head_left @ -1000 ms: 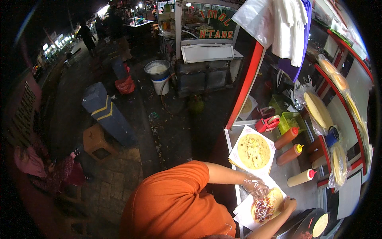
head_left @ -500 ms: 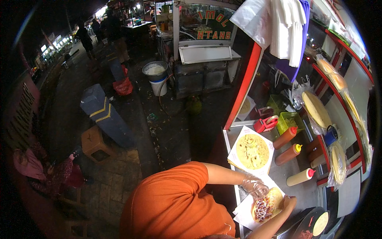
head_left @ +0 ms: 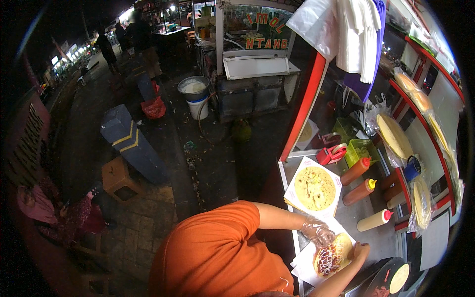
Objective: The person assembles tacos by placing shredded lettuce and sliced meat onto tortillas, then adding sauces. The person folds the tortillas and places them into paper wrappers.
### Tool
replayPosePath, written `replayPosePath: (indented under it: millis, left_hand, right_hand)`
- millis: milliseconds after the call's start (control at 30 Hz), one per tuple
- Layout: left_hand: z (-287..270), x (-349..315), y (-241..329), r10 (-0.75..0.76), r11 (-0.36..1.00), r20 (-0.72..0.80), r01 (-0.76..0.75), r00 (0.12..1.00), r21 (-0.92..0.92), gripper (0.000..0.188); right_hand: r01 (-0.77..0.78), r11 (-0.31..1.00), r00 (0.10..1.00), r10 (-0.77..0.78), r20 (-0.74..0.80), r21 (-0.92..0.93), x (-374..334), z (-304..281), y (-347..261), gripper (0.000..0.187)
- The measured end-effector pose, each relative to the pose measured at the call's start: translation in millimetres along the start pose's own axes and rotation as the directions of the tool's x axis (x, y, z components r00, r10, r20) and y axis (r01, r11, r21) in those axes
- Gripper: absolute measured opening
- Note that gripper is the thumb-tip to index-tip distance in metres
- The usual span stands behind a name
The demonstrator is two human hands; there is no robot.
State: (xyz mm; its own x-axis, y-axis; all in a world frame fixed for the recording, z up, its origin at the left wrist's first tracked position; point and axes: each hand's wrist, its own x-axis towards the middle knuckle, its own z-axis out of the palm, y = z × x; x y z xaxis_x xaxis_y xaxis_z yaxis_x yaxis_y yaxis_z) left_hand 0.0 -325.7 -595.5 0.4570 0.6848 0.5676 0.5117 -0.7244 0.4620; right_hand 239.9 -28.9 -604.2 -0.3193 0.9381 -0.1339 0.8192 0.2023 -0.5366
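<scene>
A flatbread [head_left: 342, 241] lies on white paper [head_left: 303, 269] on the metal counter, its filling [head_left: 327, 261] of dark red pieces crossed with white sauce lines. My left hand [head_left: 317, 231], in a clear plastic glove, curls its fingers onto the bread's far left edge. At the opposite edge, my bare right hand [head_left: 361, 251] has its fingers closed on the bread's rim; whether the paper is pinched too is hidden. Beyond my left hand, a second round flatbread [head_left: 314, 188] with a pale topping rests on a stack of white paper sheets.
Sauce bottles [head_left: 359, 192] stand along the counter's far side, near a red tape dispenser [head_left: 331, 154] and a green basket [head_left: 362, 152]. A round dark griddle [head_left: 378, 277] holds another flatbread. Wrapped breads [head_left: 394, 136] sit on the red-edged shelf. Plastic bags [head_left: 357, 39] hang above.
Both hands stay at the filled flatbread's edges with hardly any movement. The view has shifted very slightly.
</scene>
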Motion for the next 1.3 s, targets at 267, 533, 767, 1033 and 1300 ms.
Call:
replayPosePath:
  millis: [267,533,767,1033,1300]
  left_hand:
    - [-2.1,3.6,2.8,0.063,0.998,-0.029,-0.064,0.998,-0.024,0.016]
    - [-3.1,1.1,6.5,-0.053,0.992,-0.02,0.05,0.998,-0.112,0.013]
    - [-2.9,3.6,3.7,0.042,0.998,-0.071,-0.044,0.997,-0.033,0.015]
    - [-6.7,5.5,9.4,0.088,0.994,-0.11,-0.094,0.99,-0.052,0.018]
    - [-6.0,4.1,8.3,0.072,0.997,-0.092,-0.074,0.993,-0.015,0.017]
  right_hand:
    - [0.036,0.999,0.999,-0.036,-0.032,-0.028,-14.9,-6.0,-13.8,0.034]
    - [0.048,0.994,0.997,-0.054,-0.053,-0.1,-22.4,-10.2,-21.8,0.034]
    - [0.046,0.997,0.999,-0.047,-0.012,-0.054,-21.4,-11.5,-21.3,0.034]
    - [0.008,1.0,1.0,-0.008,-0.014,-0.006,-29.6,-13.1,-28.8,0.031]
    - [-0.049,0.995,0.998,0.046,0.03,0.09,-31.5,-13.0,-31.7,0.027]
